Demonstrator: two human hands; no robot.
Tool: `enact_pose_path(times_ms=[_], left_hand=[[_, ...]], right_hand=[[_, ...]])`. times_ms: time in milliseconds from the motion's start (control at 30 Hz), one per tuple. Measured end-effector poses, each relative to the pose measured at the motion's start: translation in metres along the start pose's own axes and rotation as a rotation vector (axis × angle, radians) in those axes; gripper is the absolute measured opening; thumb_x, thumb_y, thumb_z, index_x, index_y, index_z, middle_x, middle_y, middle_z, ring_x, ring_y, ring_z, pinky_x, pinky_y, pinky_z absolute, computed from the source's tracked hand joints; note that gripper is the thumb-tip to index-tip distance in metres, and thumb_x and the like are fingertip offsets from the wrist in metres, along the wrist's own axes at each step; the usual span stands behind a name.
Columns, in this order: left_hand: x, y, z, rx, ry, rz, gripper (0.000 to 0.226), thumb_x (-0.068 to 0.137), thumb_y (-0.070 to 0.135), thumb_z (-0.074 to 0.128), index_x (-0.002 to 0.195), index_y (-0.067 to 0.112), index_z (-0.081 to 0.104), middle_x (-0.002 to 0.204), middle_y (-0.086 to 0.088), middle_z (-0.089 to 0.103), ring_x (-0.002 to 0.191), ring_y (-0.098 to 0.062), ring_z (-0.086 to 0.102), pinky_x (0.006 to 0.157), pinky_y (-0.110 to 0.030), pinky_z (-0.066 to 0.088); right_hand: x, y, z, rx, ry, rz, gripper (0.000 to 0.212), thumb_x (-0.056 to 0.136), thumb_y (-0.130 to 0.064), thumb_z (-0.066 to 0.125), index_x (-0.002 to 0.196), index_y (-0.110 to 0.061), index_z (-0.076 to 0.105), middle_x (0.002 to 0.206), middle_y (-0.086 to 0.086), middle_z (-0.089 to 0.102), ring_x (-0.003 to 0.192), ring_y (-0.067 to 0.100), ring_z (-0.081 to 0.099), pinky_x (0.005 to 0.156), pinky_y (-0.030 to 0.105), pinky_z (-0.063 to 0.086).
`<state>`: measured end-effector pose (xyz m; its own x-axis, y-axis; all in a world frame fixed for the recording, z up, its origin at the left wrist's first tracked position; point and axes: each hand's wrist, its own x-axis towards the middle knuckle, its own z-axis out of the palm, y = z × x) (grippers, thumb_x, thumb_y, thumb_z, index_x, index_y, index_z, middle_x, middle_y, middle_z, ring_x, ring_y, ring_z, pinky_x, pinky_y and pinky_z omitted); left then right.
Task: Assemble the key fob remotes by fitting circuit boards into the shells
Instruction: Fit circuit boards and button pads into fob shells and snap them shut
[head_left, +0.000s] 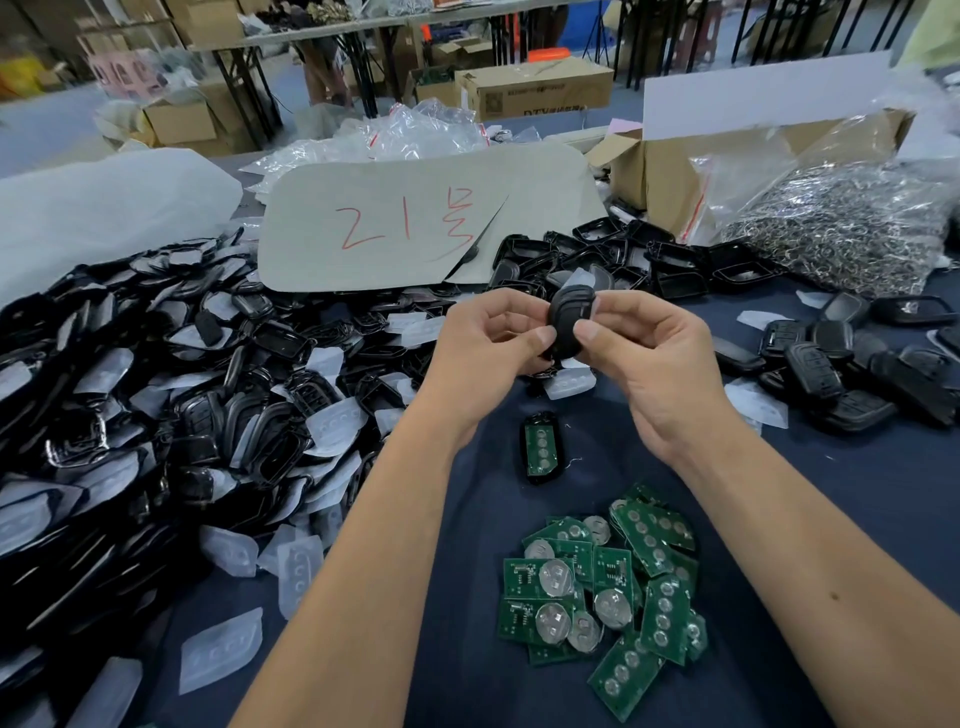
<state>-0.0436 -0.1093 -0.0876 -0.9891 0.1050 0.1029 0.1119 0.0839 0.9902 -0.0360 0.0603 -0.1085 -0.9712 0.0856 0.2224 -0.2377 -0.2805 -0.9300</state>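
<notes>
— While both hands are up over the worktop (519, 691), where is the piece that matters?
— Between them. The black shell (567, 326) is held in the air above the worktop, its long axis roughly upright, tipped a little. The left hand (491, 353) pinches its left edge, the right hand (641, 353) its right edge; on each side the fingers are curled in and pressed against the shell, thumb tips almost meeting low on its near face.
— And what does it have to meet?
— I'd judge the open half shell (540, 448) lying flat just below the hands, a green board seated in it. Its long axis runs toward and away from the person, near enough in line with the held piece.
— Which hand is nearer to it?
— It lies below and between the wrists, a little toward the left one. So the held shell would come straight down toward the person.
— More boards?
— A loose pile of circuit boards (608, 587) sits nearer the body, under the right forearm. Empty shells (171, 395) are heaped far left.
</notes>
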Motion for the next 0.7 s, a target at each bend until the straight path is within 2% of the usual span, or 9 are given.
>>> enact_pose_path(times_ms=[67,133,233,333,433,500,633,700], left_hand=[[0.0,0.0,0.0,0.024,0.034,0.007,0.018,0.094,-0.001,0.069,0.094,0.015,0.076,0.085,-0.008,0.071,0.084,-0.017,0.071,0.086,-0.036,0.063],[0.002,0.003,-0.002,-0.051,0.07,-0.076,0.009,0.099,0.008,0.067,0.099,0.009,0.076,0.092,-0.014,0.074,0.081,-0.019,0.074,0.08,-0.032,0.063],[0.003,0.006,-0.008,-0.231,-0.014,-0.291,0.029,0.104,0.028,0.062,0.105,0.0,0.07,0.095,-0.022,0.075,0.07,-0.022,0.075,0.07,-0.029,0.063],[0.002,0.005,-0.009,-0.3,-0.095,-0.3,0.022,0.101,0.019,0.065,0.105,-0.001,0.073,0.094,-0.018,0.076,0.071,-0.018,0.074,0.069,-0.024,0.061],[0.001,0.004,-0.009,-0.296,-0.068,-0.276,0.01,0.096,0.0,0.067,0.095,0.0,0.077,0.083,-0.008,0.075,0.063,-0.01,0.068,0.067,-0.021,0.06],[0.001,0.003,-0.01,-0.265,-0.026,-0.278,0.019,0.093,-0.006,0.068,0.083,0.006,0.078,0.072,-0.003,0.073,0.06,-0.009,0.067,0.065,-0.022,0.06],[0.0,0.004,-0.009,-0.145,-0.049,-0.272,0.012,0.094,-0.003,0.068,0.094,0.008,0.075,0.082,-0.007,0.077,0.07,-0.014,0.073,0.065,-0.022,0.06],[-0.001,0.004,-0.007,-0.057,-0.091,-0.248,0.012,0.094,0.0,0.07,0.097,0.01,0.076,0.088,-0.009,0.078,0.075,-0.015,0.073,0.065,-0.023,0.06]], right_hand=[[-0.001,0.0,0.002,-0.181,0.027,-0.132,0.029,0.083,0.005,0.08,0.088,-0.024,0.077,0.084,-0.004,0.079,0.081,0.012,0.074,0.078,0.025,0.059],[-0.003,0.0,0.002,-0.395,0.065,-0.3,0.025,0.085,0.002,0.08,0.091,-0.022,0.077,0.088,-0.006,0.078,0.085,0.012,0.075,0.081,0.026,0.06],[-0.004,-0.002,0.003,-0.697,0.041,-0.623,0.018,0.087,0.003,0.077,0.095,-0.013,0.079,0.094,-0.006,0.077,0.093,0.012,0.072,0.084,0.025,0.056],[-0.006,0.0,0.007,-0.795,-0.045,-0.742,0.024,0.083,0.012,0.072,0.094,-0.008,0.08,0.1,-0.002,0.077,0.102,0.014,0.072,0.091,0.029,0.056],[-0.008,0.003,0.008,-0.744,-0.009,-0.675,0.03,0.085,0.015,0.063,0.1,-0.006,0.078,0.108,0.0,0.077,0.109,0.01,0.072,0.096,0.027,0.056],[-0.007,0.002,0.007,-0.652,0.048,-0.571,0.03,0.09,0.009,0.059,0.107,-0.008,0.077,0.11,-0.002,0.077,0.11,0.01,0.071,0.095,0.027,0.056],[-0.003,0.003,0.004,-0.507,0.072,-0.298,0.015,0.098,-0.02,0.065,0.11,-0.022,0.075,0.099,-0.008,0.076,0.095,0.011,0.072,0.083,0.029,0.058],[-0.001,0.005,0.002,-0.438,0.022,-0.164,0.01,0.094,-0.031,0.071,0.103,-0.03,0.076,0.09,-0.004,0.076,0.079,0.011,0.069,0.068,0.029,0.055]])
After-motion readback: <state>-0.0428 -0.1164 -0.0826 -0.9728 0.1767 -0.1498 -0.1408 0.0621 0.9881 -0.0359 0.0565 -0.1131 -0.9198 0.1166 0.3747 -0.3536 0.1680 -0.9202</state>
